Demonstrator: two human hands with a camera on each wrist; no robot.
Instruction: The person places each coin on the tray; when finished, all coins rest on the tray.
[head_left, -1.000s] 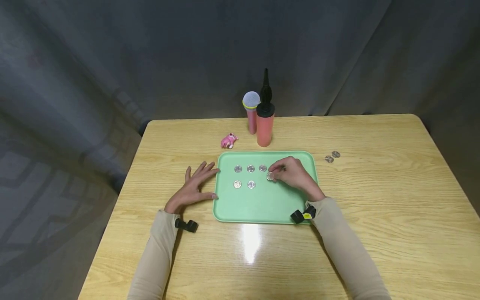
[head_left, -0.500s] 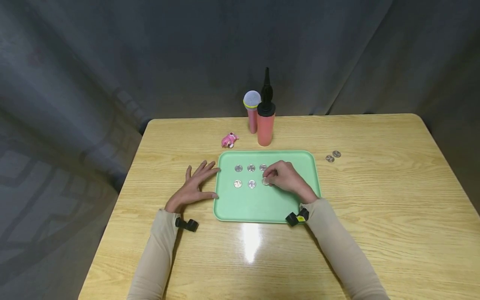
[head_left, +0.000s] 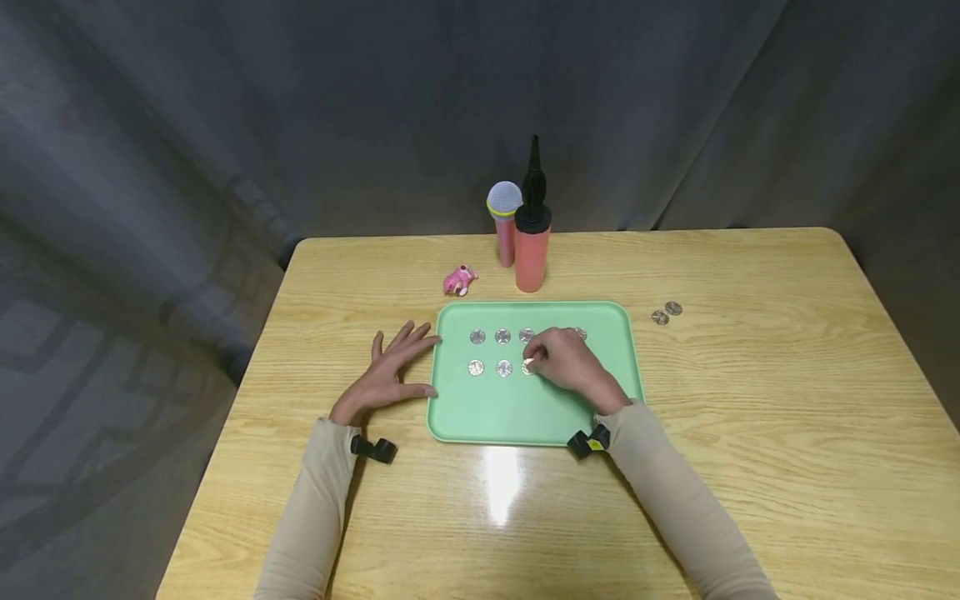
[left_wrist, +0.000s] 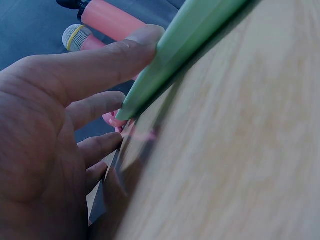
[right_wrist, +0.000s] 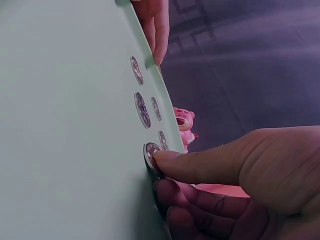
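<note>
My right hand (head_left: 566, 358) is over the green tray (head_left: 510, 425), pinching a silver coin (head_left: 528, 367) at the right end of the front row. In the right wrist view the thumb lies on this coin (right_wrist: 151, 150), whose near edge is just off the tray's surface. Two more coins lie to its left, one being this coin (head_left: 503, 368). Behind them runs another row, including a coin (head_left: 502, 336); a coin (head_left: 581, 333) shows partly past my knuckles. My left hand (head_left: 390, 375) is spread at the tray's left rim, thumb (left_wrist: 145, 40) and forefinger touching it.
Two loose coins (head_left: 667, 313) lie on the table right of the tray. Behind the tray are a pink bear figurine (head_left: 459, 281), a toy microphone (head_left: 504, 212) and a pink hand pump (head_left: 531, 250) with a black top. A dark curtain hangs behind.
My right hand has moved left and slightly nearer with the coin, bringing it into line with the front row. A back-row coin on the right has come into view. The left hand stays put.
</note>
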